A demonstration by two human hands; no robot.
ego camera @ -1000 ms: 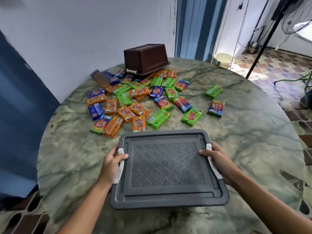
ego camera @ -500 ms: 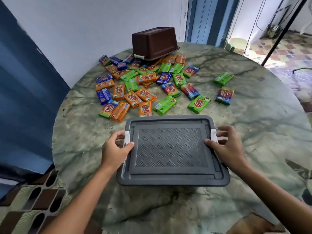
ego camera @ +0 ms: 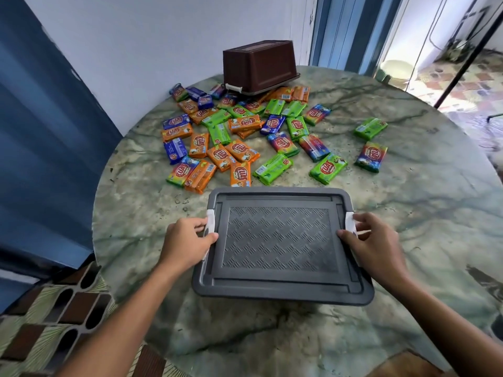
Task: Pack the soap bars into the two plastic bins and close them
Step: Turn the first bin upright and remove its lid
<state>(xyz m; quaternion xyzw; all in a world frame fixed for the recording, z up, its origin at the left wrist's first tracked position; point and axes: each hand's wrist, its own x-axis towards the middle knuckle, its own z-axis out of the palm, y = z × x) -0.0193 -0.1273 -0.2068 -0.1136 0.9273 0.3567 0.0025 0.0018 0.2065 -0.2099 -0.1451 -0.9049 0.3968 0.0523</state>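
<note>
— Worktop status?
— I log: grey bin lidded, near edge; brown bin inverted at back; soap bars scattered between.
— Hands?
— Left hand fingers pinch the left latch; right hand fingers pinch the right latch.

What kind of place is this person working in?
Probably a home, perhaps a porch or dining corner: a round green marble-patterned table stands by a white wall, a blue door frame opens onto a patterned tiled floor, and wrapped soap bars lie loose.
</note>
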